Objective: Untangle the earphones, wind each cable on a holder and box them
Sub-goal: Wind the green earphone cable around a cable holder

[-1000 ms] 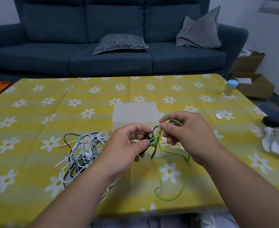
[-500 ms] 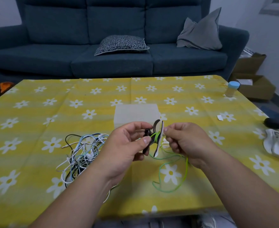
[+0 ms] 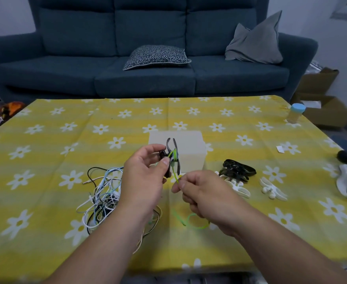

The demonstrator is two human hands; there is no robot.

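One green cable point(image 3: 175, 176) runs straight down from the upright black holder point(image 3: 175, 146), pinched by left hand point(image 3: 146, 181), to right hand point(image 3: 205, 193) pinching it just below; slack trails toward the table's point(image 3: 45, 181) near edge.

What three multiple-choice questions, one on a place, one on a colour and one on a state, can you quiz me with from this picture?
1. Where does the tangle of cables lie?
A on a chair
B on the table, left of the left hand
C in a drawer

2. What colour is the holder in the left hand?
A white
B yellow
C black

3. What is the right hand doing?
A pinching the green cable
B lying flat on the table
C holding a cup

Key: B, the tangle sprawls on the tablecloth beside that hand; C, its prongs show dark above the fingers; A, thumb and finger close on the cable just below the holder.
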